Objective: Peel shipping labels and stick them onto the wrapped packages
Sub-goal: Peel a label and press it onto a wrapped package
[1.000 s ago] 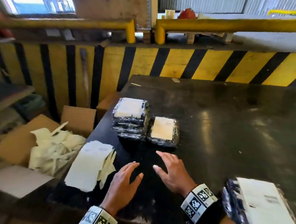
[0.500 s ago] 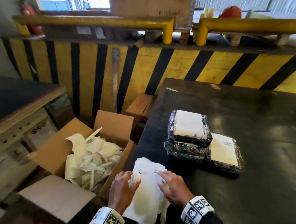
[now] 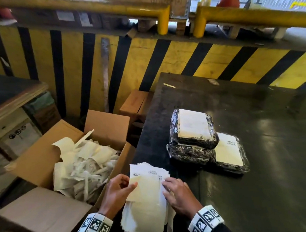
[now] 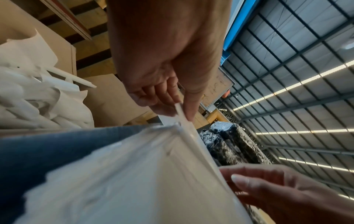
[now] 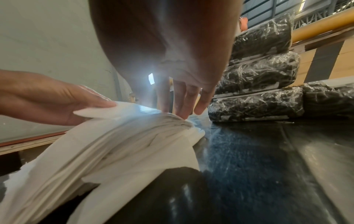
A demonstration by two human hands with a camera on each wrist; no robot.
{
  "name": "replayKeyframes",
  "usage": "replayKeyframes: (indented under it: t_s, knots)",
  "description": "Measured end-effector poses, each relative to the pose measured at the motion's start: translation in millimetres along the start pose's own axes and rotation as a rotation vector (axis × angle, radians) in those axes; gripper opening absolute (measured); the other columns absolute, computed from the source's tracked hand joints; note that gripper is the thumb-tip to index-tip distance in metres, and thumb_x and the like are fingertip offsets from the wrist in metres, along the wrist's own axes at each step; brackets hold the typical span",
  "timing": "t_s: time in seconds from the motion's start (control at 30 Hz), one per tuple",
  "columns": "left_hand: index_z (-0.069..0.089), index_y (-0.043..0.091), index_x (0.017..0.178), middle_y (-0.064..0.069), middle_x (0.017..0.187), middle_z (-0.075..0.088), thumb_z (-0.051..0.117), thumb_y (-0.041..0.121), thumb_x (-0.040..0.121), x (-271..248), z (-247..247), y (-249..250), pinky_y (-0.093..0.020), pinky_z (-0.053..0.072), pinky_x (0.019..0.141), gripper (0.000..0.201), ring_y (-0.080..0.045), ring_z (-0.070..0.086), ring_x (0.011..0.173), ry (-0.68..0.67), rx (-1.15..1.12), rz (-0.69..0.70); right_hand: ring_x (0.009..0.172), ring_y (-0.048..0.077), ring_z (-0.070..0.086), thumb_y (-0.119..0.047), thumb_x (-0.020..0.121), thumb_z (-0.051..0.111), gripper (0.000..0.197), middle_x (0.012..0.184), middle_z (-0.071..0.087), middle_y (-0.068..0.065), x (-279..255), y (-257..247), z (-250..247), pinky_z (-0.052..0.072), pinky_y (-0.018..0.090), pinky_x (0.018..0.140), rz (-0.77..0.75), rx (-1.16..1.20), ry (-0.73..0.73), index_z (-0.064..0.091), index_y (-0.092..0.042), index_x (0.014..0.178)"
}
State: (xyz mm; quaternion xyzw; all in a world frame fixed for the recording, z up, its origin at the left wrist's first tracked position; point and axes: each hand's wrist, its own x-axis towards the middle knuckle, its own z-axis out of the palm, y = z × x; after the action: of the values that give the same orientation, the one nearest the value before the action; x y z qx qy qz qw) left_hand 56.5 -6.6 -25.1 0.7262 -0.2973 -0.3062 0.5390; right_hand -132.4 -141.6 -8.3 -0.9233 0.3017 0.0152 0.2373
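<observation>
A thick stack of shipping label sheets [image 3: 147,201] lies at the front left edge of the dark table [image 3: 262,189]. My left hand [image 3: 130,183] pinches the left edge of the top label sheet [image 4: 184,119] between thumb and fingers and lifts it. My right hand [image 3: 167,185] presses straight fingers [image 5: 184,106] on the stack's right side. A pile of black wrapped packages [image 3: 193,131] with a label on top stands farther back on the table. One more labelled package [image 3: 229,152] lies against the pile's right side.
An open cardboard box [image 3: 42,156] full of peeled backing paper [image 3: 83,166] sits left of the table. A smaller brown box [image 3: 135,102] stands behind it. A yellow and black striped barrier [image 3: 181,59] runs along the back. Another bench [image 3: 5,93] is at far left.
Both hands moved left from the bare table onto the label stack. The left hand has since taken hold of the top sheet's edge and raised it. The view turned left.
</observation>
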Motion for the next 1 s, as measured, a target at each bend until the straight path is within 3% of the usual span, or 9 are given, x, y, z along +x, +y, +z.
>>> replayKeyframes:
  t_s: [0.07, 0.13, 0.2, 0.3, 0.4, 0.53, 0.6, 0.77, 1.0]
  knots:
    - [0.067, 0.007, 0.078, -0.009, 0.072, 0.069, 0.08, 0.034, 0.071, -2, -4, 11, -0.025, 0.051, 0.06, 0.031, -0.018, 0.064, 0.066, -0.059, -0.054, 0.014, 0.128, 0.016, 0.038, -0.04, 0.095, 0.037, 0.042, 0.141, 0.044, -0.005, 2, 2, -1, 0.025, 0.027, 0.099, -0.003, -0.001, 0.007, 0.052, -0.023, 0.131]
    - [0.069, 0.007, 0.082, -0.013, 0.079, 0.072, 0.078, 0.044, 0.07, -4, -6, 24, -0.034, 0.055, 0.067, 0.039, -0.027, 0.068, 0.073, -0.094, -0.081, 0.024, 0.124, 0.012, 0.041, -0.056, 0.085, 0.024, 0.062, 0.134, 0.051, -0.007, 2, 1, -3, 0.024, 0.022, 0.093, -0.004, 0.077, 0.055, 0.058, -0.023, 0.125]
    - [0.069, 0.005, 0.085, -0.016, 0.084, 0.072, 0.076, 0.037, 0.075, -6, -8, 37, -0.041, 0.056, 0.072, 0.034, -0.031, 0.069, 0.079, -0.09, -0.125, 0.05, 0.111, 0.01, 0.05, -0.061, 0.078, 0.02, 0.069, 0.118, 0.061, -0.009, 3, 0, -6, 0.029, 0.024, 0.092, -0.001, 0.238, 0.139, 0.067, -0.022, 0.109]
    - [0.067, 0.0, 0.091, -0.016, 0.089, 0.073, 0.07, 0.026, 0.076, -5, -8, 54, -0.04, 0.058, 0.074, 0.03, -0.03, 0.07, 0.083, -0.069, -0.196, 0.051, 0.081, 0.009, 0.061, -0.051, 0.087, 0.045, 0.046, 0.082, 0.069, -0.006, 0, -8, -19, 0.047, 0.031, 0.08, 0.016, 0.568, 0.209, 0.071, -0.014, 0.08]
    - [0.065, -0.001, 0.098, -0.014, 0.093, 0.074, 0.068, 0.023, 0.076, -4, -6, 66, -0.038, 0.059, 0.076, 0.033, -0.027, 0.071, 0.085, -0.075, -0.277, 0.029, 0.067, -0.002, 0.057, -0.023, 0.087, 0.064, 0.019, 0.07, 0.067, -0.009, -7, -17, -33, 0.043, 0.016, 0.065, 0.028, 0.791, 0.162, 0.072, -0.008, 0.079]
    - [0.066, 0.001, 0.099, -0.011, 0.092, 0.074, 0.069, 0.024, 0.076, 1, -2, 72, -0.03, 0.059, 0.069, 0.032, -0.025, 0.072, 0.084, -0.037, -0.307, 0.02, 0.078, 0.011, 0.065, -0.014, 0.081, 0.068, 0.012, 0.081, 0.072, 0.009, -10, -20, -48, 0.05, 0.024, 0.075, -0.007, 0.916, 0.162, 0.07, -0.001, 0.081]
    - [0.068, 0.003, 0.097, -0.01, 0.09, 0.074, 0.069, 0.022, 0.079, 4, -1, 75, -0.029, 0.059, 0.067, 0.027, -0.025, 0.072, 0.082, -0.027, -0.313, 0.012, 0.081, 0.014, 0.068, -0.006, 0.083, 0.067, 0.007, 0.082, 0.074, 0.009, -11, -21, -54, 0.051, 0.022, 0.075, -0.007, 0.985, 0.162, 0.07, 0.0, 0.082]
    - [0.068, 0.001, 0.097, -0.014, 0.092, 0.074, 0.07, 0.019, 0.08, 9, 2, 82, -0.044, 0.057, 0.081, 0.025, -0.033, 0.07, 0.087, -0.053, -0.341, -0.055, 0.082, 0.013, 0.069, 0.002, 0.083, 0.065, 0.008, 0.085, 0.075, 0.009, -15, -23, -66, 0.051, 0.02, 0.076, -0.033, 1.047, 0.162, 0.069, 0.006, 0.089]
    - [0.07, 0.001, 0.095, -0.018, 0.092, 0.073, 0.072, 0.022, 0.079, 10, 3, 81, -0.049, 0.055, 0.085, 0.027, -0.038, 0.068, 0.09, -0.07, -0.346, -0.099, 0.083, 0.016, 0.07, -0.001, 0.084, 0.065, 0.009, 0.087, 0.075, 0.011, -14, -24, -76, 0.051, 0.02, 0.074, -0.059, 1.056, 0.15, 0.07, 0.004, 0.09]
